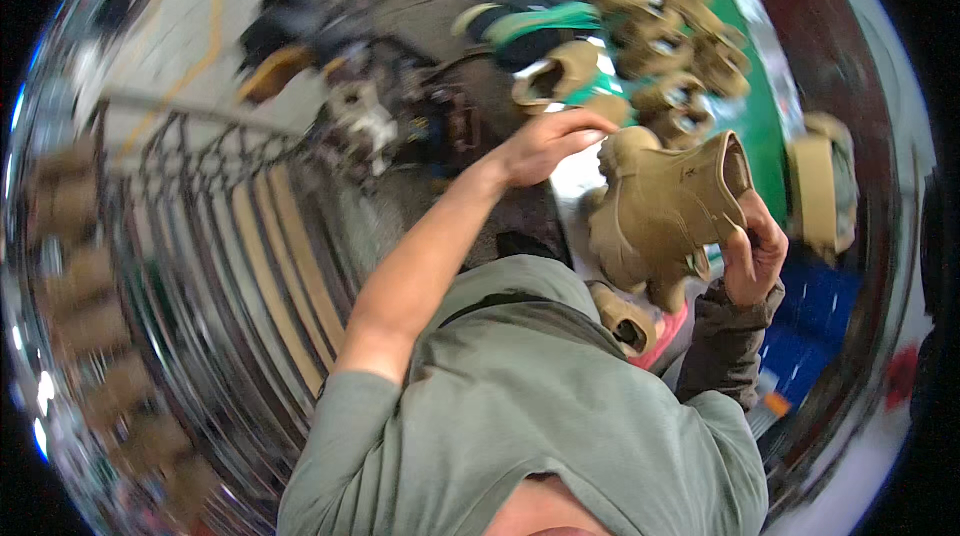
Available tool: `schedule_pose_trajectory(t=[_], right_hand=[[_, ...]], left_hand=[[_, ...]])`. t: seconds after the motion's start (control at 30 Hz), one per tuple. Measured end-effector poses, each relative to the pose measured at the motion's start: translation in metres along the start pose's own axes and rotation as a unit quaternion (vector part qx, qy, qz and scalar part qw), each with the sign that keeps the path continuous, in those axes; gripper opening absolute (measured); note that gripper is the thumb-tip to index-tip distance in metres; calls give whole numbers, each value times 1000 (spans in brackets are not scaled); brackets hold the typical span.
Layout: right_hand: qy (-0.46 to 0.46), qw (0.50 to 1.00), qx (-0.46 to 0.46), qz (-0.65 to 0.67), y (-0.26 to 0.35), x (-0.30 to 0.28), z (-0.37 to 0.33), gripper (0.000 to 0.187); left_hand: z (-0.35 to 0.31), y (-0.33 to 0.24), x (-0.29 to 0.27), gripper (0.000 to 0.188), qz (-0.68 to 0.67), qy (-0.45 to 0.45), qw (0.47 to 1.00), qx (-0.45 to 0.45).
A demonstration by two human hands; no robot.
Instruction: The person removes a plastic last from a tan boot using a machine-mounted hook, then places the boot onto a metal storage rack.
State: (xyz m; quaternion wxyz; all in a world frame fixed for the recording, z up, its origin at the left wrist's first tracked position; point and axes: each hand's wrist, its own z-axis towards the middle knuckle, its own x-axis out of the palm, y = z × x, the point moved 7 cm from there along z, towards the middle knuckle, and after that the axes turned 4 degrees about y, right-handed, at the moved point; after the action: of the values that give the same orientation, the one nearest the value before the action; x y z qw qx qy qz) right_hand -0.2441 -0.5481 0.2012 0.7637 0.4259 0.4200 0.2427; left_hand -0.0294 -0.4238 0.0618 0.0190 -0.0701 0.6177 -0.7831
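A tan ankle boot [665,201] is held up tilted in front of me, its opening toward the right. My right hand [755,251] grips it at the opening side, thumb and fingers closed on the upper. My left hand [548,146] reaches in from the left with its fingers stretched out beside the boot's far end; whether they touch it I cannot tell. Just beyond the left hand sits another tan boot [560,76] with its opening showing. Close to my body, below the held boot, is one more tan shoe [625,321] beside something pink [672,334].
Several tan boots [655,31] stand in rows on a green-topped bench [765,126] ahead to the right. A metal rack with slats [270,246] fills the left, with blurred tan shoes [85,311] beyond it. Blue boxes [815,321] are at the right.
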Motion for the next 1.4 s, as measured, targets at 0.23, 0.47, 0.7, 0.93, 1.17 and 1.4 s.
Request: schedule_pose_trajectory(t=[0.23,0.47,0.7,0.93,1.17,1.4], right_hand=[[105,936,-327,-73,60,200,80,46],[306,781,303,453,-9,395,111,59],[332,901,75,270,45,431,133,41],[142,981,-29,-127,59,464,175,56],[160,953,-156,-203,99,486,199,51],[145,946,-182,-225,82,489,214,49]], left_hand=[[-219,-22,-49,50,-87,-110,982,-124],[-344,-30,-21,95,-156,-420,894,-11],[-345,-17,-58,89,107,-555,819,-102],[-338,-27,-88,87,46,-566,814,-120],[-334,-41,-119,84,19,-542,835,-96],[-331,-54,-134,85,39,-519,846,-112]])
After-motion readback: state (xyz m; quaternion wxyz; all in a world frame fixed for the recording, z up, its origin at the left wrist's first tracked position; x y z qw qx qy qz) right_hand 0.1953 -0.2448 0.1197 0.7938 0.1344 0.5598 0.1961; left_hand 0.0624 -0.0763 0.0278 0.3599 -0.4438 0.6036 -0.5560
